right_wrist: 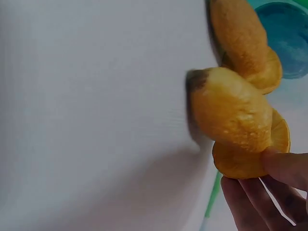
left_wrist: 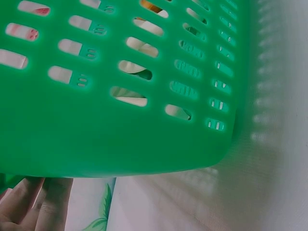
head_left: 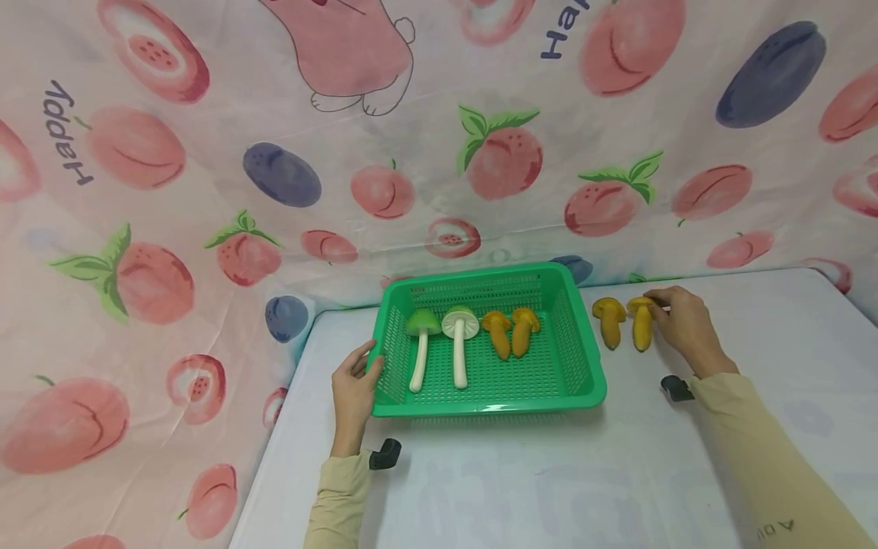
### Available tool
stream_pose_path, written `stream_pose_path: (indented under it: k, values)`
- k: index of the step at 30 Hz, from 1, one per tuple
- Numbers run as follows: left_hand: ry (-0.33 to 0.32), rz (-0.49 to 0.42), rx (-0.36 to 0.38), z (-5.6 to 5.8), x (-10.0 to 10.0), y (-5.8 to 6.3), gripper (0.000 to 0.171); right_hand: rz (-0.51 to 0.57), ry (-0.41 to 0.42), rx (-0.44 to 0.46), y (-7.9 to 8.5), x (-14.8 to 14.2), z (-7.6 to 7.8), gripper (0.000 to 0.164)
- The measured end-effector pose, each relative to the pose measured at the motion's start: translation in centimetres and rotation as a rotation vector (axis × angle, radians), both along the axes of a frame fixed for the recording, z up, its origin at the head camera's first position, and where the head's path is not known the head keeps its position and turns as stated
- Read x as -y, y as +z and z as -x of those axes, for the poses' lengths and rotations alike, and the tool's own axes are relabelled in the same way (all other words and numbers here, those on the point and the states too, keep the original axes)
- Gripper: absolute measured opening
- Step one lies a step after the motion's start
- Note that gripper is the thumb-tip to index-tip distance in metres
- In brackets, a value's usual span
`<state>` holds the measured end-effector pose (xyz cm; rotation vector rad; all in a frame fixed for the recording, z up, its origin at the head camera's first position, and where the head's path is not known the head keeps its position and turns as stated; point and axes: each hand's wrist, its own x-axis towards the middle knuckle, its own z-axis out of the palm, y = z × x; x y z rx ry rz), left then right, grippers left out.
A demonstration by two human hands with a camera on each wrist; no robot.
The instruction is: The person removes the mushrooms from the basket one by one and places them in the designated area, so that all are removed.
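A green plastic basket (head_left: pixel 480 408) stands on the table, and my left hand (head_left: pixel 355 389) grips its left rim. In the left wrist view, the fingers (left_wrist: pixel 50 204) show at the edge of the basket wall (left_wrist: pixel 120 144). At the basket's right, my right hand (head_left: pixel 689 324) pinches the cap of a yellow mushroom (head_left: pixel 642 328) between thumb and fingers. That mushroom (right_wrist: pixel 231 110) has a thick stem with a dark tip in the right wrist view. Just left of it lies another yellow mushroom (head_left: pixel 609 324).
Inside the basket lie two green-capped mushrooms with long white stems, one (head_left: pixel 420 354) left of the other (head_left: pixel 459 351), and two yellow mushrooms, one (head_left: pixel 498 335) beside the other (head_left: pixel 524 333). A fruit-print cloth (head_left: pixel 425 152) hangs behind the white table (head_left: pixel 514 488).
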<state>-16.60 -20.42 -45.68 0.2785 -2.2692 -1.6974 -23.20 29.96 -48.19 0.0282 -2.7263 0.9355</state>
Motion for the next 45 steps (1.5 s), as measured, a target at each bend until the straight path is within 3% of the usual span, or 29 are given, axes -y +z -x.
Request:
stream_pose_path:
  k: [17, 23, 33, 45]
  values:
    - [-0.009, 0.005, -0.015, 0.0, -0.1, 0.0, 0.035, -0.009, 0.040, 0.079, -0.5, -0.8, 0.4, 0.028]
    - [-0.017, 0.010, -0.010, 0.2, 0.0, -0.2, 0.035, -0.041, 0.068, 0.059, -0.5, -0.8, 0.3, 0.030]
    - [-0.003, 0.012, -0.002, 0.0, 0.1, -0.1, 0.035, -0.045, 0.066, 0.050, 0.6, 0.1, 0.4, 0.031]
    - [-0.002, 0.014, 0.011, -0.1, -0.1, 0.1, 0.035, 0.009, 0.084, 0.041, 1.8, 1.7, -0.5, 0.030]
